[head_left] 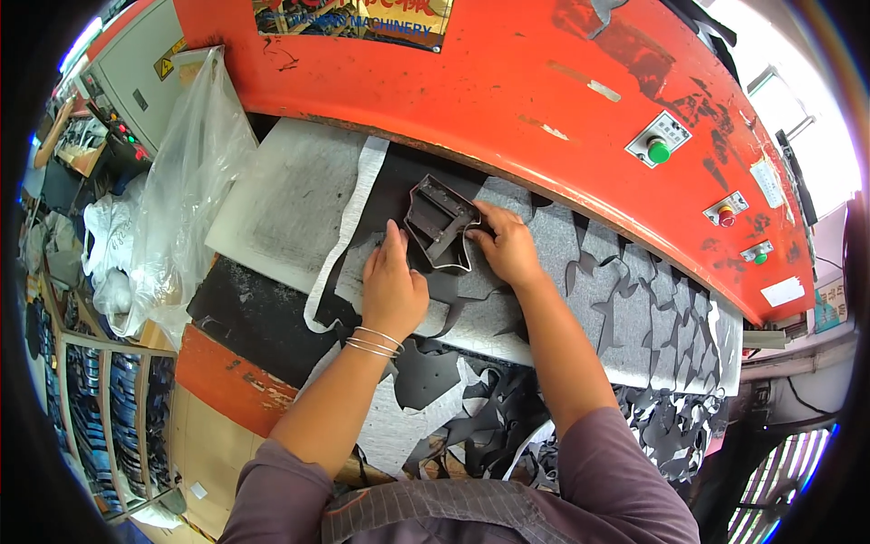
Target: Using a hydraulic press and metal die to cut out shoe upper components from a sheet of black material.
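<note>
A dark metal cutting die [442,220], an angular outline with crossbars inside, sits on a black sheet of material [399,186] on the press bed. My right hand [507,243] pinches the die's right edge between thumb and fingers. Beside the die's lower left side is my left hand [395,288], fingers stretched out and nothing seen in its grasp. Whether those fingertips touch the die or just the sheet, I cannot tell. Rows of cut-out gaps and thin dark strips of sheet [625,299] cover the pale cutting board [299,181] to the right.
The orange press beam [507,100] spans the far side, carrying a green button [658,150] and a red button [726,216]. Dark offcuts [480,417] pile below the near edge. A clear plastic bag [195,172] hangs at left, above a rack of cutting dies [109,417].
</note>
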### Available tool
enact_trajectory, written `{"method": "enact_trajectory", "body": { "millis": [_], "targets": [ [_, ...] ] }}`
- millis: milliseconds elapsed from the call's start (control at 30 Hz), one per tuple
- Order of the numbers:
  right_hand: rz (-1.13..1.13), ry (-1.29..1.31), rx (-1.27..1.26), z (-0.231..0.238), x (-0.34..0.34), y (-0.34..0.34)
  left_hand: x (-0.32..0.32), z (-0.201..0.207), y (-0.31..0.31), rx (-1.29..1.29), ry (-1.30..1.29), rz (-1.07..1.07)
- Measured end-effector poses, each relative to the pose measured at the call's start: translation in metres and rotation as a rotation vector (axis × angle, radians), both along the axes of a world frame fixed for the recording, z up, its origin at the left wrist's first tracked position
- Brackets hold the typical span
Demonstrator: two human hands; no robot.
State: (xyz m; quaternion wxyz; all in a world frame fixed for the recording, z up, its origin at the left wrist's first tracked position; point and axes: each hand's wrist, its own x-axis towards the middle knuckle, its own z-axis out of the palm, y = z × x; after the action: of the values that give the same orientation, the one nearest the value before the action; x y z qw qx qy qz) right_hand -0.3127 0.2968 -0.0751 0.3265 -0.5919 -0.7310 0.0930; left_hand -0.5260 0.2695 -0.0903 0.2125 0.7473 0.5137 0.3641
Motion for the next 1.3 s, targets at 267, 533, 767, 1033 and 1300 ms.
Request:
{"method": "enact_trajectory", "body": {
  "millis": [267,533,767,1033,1300],
  "targets": [
    [0.009,-0.005,0.109,-0.014,0.018,0.011,0.014,-0.006,0.014,0.016,-0.017,0.023],
    [0.014,0.157,0.067,-0.022,0.037,0.018,0.026,-0.018,0.023,-0.028,-0.036,-0.034],
    [0.037,0.143,0.174,-0.029,0.047,0.022,0.038,-0.005,0.02,-0.18,-0.176,-0.006],
    [0.062,0.142,0.032,-0.018,0.044,0.017,0.026,-0.009,0.014,-0.126,-0.231,-0.016],
    [0.026,0.115,-0.039,-0.02,0.027,0.017,0.013,-0.017,0.019,-0.065,-0.043,-0.04]
  ]
}}
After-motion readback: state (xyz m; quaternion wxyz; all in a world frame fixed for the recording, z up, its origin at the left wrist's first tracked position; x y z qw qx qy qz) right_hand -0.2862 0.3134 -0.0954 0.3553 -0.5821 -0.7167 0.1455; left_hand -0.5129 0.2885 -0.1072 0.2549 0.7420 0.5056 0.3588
